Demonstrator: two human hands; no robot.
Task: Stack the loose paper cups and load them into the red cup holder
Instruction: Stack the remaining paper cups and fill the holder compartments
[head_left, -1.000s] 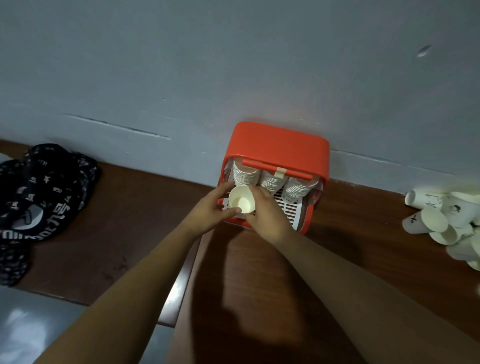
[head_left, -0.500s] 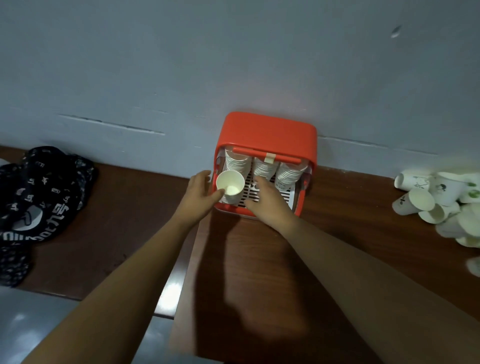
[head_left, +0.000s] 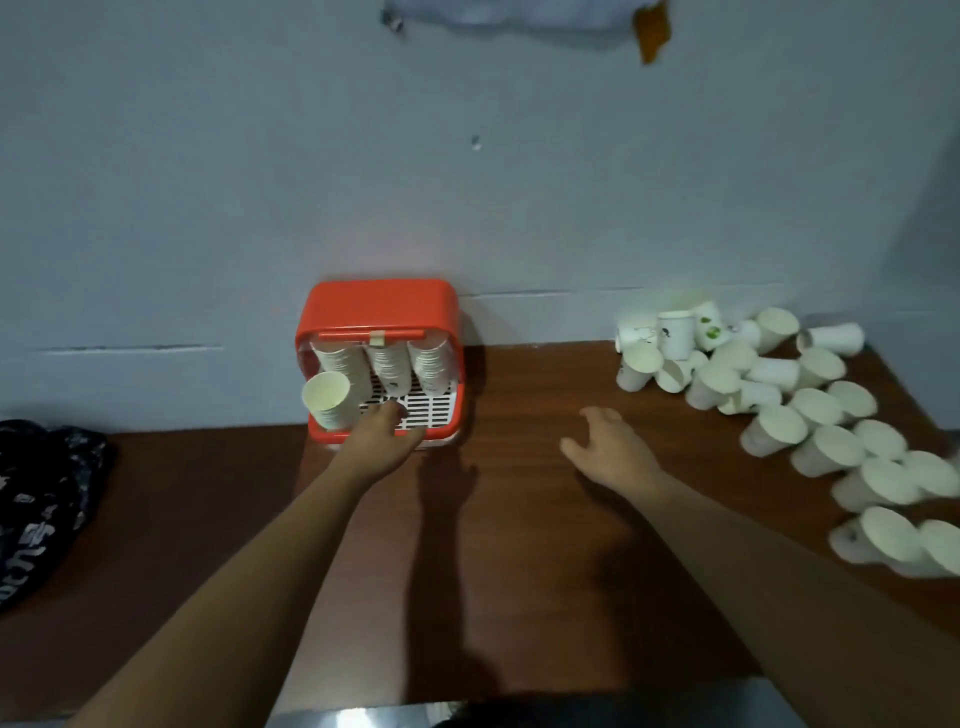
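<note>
Red cup holder (head_left: 379, 312): it stands at the back of the table (head_left: 519, 545), hard against the wall (head_left: 467, 182), with its open front turned toward my camera.
Stacks inside: on my feed, three stacks of paper cups (head_left: 387, 364) stand side by side under the holder's red bar (head_left: 343, 335) and above a white grille (head_left: 431, 410).
Leaning stack (head_left: 327, 400): it sits at the holder's front left corner, tilted outward, and its open mouth faces me.
Left hand (head_left: 382, 436): it reaches onto the grille just beside the leaning stack. Its fingers fold away from my view, so I cannot tell whether they grip anything.
Right hand (head_left: 613, 447): it is over bare wood between the holder and the heap of cups, with fingers spread and relaxed, holding nothing.
Loose cups (head_left: 779, 405): a heap of white paper cups lies at the right end of the table, well apart from the holder. Most are on their sides, and a few at the back carry small printed marks.
Left edge: a black patterned cloth (head_left: 36, 493) lies bunched on the table.
Backdrop: the wall is grey-blue, with an orange scrap (head_left: 652, 31) at its top.
</note>
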